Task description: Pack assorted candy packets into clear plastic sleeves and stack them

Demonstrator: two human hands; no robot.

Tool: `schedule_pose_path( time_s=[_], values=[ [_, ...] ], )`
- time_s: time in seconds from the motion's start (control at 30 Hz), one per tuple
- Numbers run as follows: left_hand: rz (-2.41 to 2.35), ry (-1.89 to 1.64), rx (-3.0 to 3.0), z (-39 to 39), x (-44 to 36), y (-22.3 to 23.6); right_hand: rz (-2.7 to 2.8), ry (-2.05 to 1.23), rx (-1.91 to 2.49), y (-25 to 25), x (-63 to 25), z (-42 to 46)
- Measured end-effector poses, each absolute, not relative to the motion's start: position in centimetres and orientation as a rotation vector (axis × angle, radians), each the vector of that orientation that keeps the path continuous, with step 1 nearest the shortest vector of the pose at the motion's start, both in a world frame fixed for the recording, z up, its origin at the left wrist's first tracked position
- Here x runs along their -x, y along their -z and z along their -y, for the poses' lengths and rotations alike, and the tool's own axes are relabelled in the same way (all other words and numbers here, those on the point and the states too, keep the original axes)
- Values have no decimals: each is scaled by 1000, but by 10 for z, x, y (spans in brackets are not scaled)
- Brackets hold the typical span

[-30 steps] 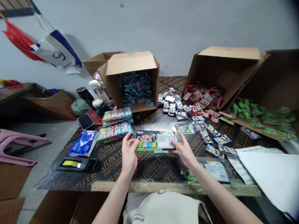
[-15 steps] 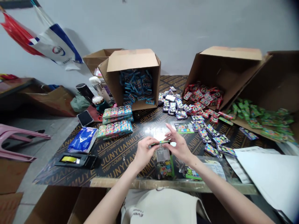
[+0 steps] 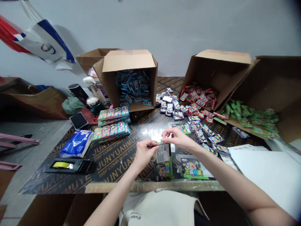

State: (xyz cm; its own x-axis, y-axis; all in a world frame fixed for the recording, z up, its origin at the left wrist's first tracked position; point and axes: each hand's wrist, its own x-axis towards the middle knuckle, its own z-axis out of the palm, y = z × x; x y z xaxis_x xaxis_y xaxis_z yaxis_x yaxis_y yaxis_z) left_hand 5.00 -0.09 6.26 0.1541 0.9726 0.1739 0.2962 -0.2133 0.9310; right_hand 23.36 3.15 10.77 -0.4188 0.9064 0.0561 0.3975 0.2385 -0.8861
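My left hand [image 3: 146, 153] pinches a small flat green-edged packet [image 3: 160, 143], seen nearly edge-on. At the packet's right end, my right hand [image 3: 176, 138] has its thumb and fingers drawn together on it; its fingertips partly hide it. Just below lies a black-and-green printed pouch [image 3: 163, 169] with a clear upper part, flat on the table. A white piece [image 3: 155, 137] shows behind the fingers. To the right is another printed pouch [image 3: 193, 168], under my right forearm. A third printed pouch [image 3: 182, 127] lies beyond my right hand.
Cartons hold blue packets [image 3: 134, 86], red packets [image 3: 198, 95] and green packets [image 3: 251, 117]. Purple packets [image 3: 172, 106] spread across the middle. At left stand stacked multicolour packs [image 3: 111, 131], a blue tissue pack [image 3: 77, 143], a tape dispenser [image 3: 68, 165] and a phone [image 3: 79, 120]. White sheets [image 3: 261, 169] lie right.
My right hand's raised fingers have curled down and closed at the packet. My right forearm has shifted, showing more of the right-hand pouch. The whole view has shifted slightly.
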Motion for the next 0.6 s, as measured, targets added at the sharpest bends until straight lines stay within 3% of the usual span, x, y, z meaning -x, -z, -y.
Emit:
schedule_pose_path(
  time_s=[0.23,0.47,0.6],
  values=[
    [-1227,-1111,-1763,3,-50,-64,1873,-1401,1214,-89,-224,-37],
    [-1335,-1203,-1817,4,-61,-63,1866,-1411,1233,-83,-220,-40],
    [-1330,-1261,-1588,4,-63,-51,1580,-1359,1250,-73,-208,-28]
  ],
)
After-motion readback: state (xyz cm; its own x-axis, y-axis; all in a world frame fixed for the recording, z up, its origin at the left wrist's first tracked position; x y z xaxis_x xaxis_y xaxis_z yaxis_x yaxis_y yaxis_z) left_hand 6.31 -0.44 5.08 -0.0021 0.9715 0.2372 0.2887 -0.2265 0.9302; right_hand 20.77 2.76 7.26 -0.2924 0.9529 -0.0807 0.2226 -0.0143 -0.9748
